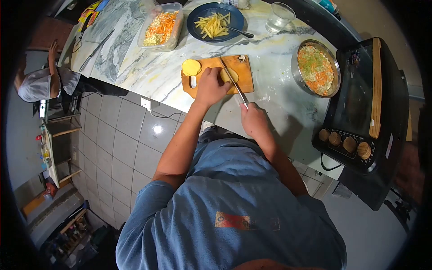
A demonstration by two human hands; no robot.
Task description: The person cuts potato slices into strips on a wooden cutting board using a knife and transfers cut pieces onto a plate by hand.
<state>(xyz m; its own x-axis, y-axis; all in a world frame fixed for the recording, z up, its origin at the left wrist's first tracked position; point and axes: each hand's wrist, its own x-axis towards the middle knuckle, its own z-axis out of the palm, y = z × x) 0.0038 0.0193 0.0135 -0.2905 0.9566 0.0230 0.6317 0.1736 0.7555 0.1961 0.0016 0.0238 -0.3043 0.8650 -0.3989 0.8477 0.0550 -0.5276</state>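
On the marble counter lies a wooden cutting board [247, 83]. My left hand [212, 87] is closed on a pale yellow potato piece [231, 75], pressing it to the board. My right hand [255, 120] grips the handle of a knife [240, 91], whose blade crosses the board against the potato. Yellow potato slices [191, 67] are stacked at the board's left end, beside its handle hole. A small scrap [242, 58] sits at the far right corner. Part of the potato is hidden by my fingers.
Behind the board stand a plastic container [176, 43] of shredded vegetables, a dark plate [194, 34] with potato sticks and a fork [243, 33], and a glass [280, 20]. At right are a metal bowl [297, 74] of shredded vegetables and a black oven [355, 99]. A person [40, 84] is far left.
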